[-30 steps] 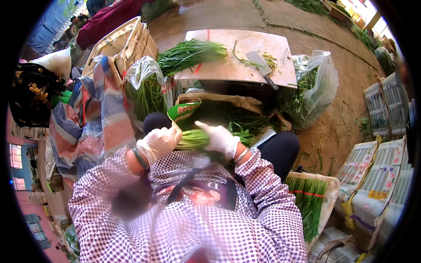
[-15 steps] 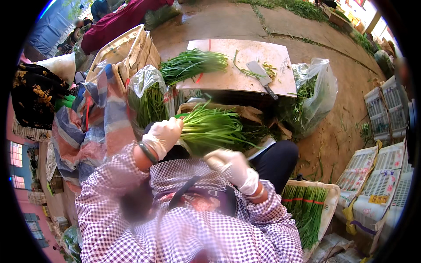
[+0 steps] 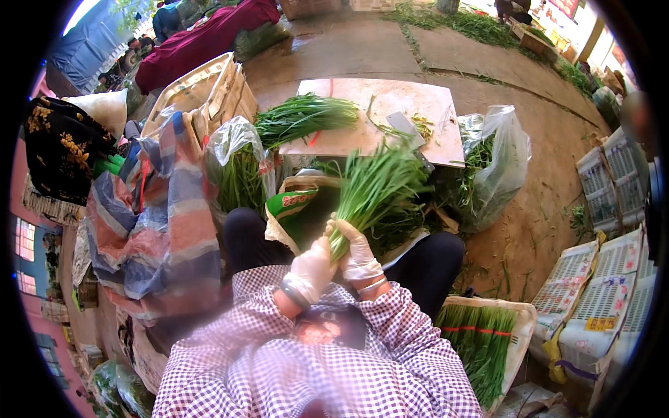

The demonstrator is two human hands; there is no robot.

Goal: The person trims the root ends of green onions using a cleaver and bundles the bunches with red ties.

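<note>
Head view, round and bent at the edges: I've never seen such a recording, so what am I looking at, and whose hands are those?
A wide fisheye camera worn on a person's head looks down, so straight edges curve. The gloved left hand and right hand are the wearer's own, together gripping a bunch of green chives by its base. Ahead lies a pale board bearing another chive bundle and a cleaver. Clear bags of greens sit alongside, and a tray of tied bundles lies to the right.
</note>
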